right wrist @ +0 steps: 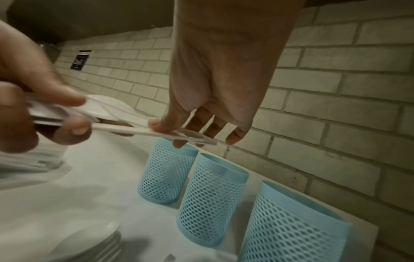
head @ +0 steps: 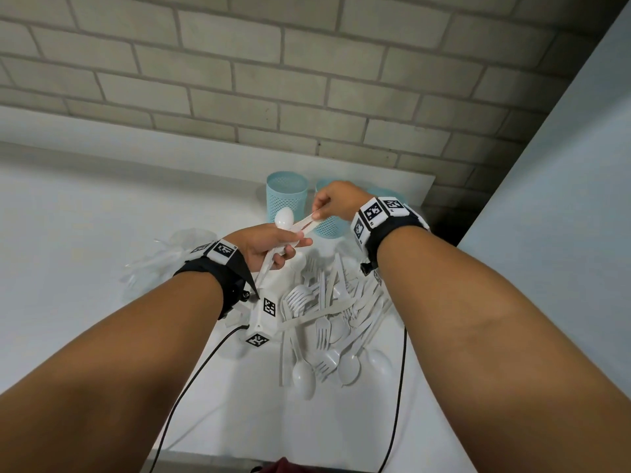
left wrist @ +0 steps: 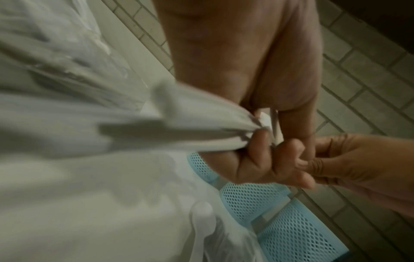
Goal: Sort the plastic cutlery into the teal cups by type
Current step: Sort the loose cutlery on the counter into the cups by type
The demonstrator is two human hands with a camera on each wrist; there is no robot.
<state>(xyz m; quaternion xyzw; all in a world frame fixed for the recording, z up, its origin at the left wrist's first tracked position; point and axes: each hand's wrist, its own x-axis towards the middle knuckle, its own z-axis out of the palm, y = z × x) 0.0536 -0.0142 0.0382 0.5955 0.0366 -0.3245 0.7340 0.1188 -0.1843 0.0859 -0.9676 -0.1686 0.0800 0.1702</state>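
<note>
Holding: my left hand (head: 269, 244) grips a small bundle of white cutlery (head: 273, 257), fingers curled round the handles; a spoon bowl (head: 284, 218) sticks up above the knuckles.
Right hand: my right hand (head: 336, 199) pinches the far end of one flat handle (right wrist: 156, 133) from that bundle between thumb and forefinger; other fingers hang loosely spread, seen in right wrist view.
Type of pinched piece: cannot tell, its working end is hidden inside my left fist.
Hands position: both raised above the counter (head: 85, 206), just in front of the cups, nearly touching each other.
Cups: three teal mesh cups in a row against the brick wall (head: 307, 80) – left cup (right wrist: 168, 175), middle cup (right wrist: 212, 200), right cup (right wrist: 295, 228); all upright, just beside each other. Contents: cannot tell.
Pile: loose heap of white forks, spoons and knives (head: 331, 322) on the counter below my hands, between my forearms, tangled and overlapping.
Other: clear crumpled plastic bag (head: 160, 257) left of the pile; white marker block (head: 263, 322) with black square codes at pile's left edge; black cables (head: 191, 380) run off the near edge.
Left wrist view: blurred, mostly white plastic.
</note>
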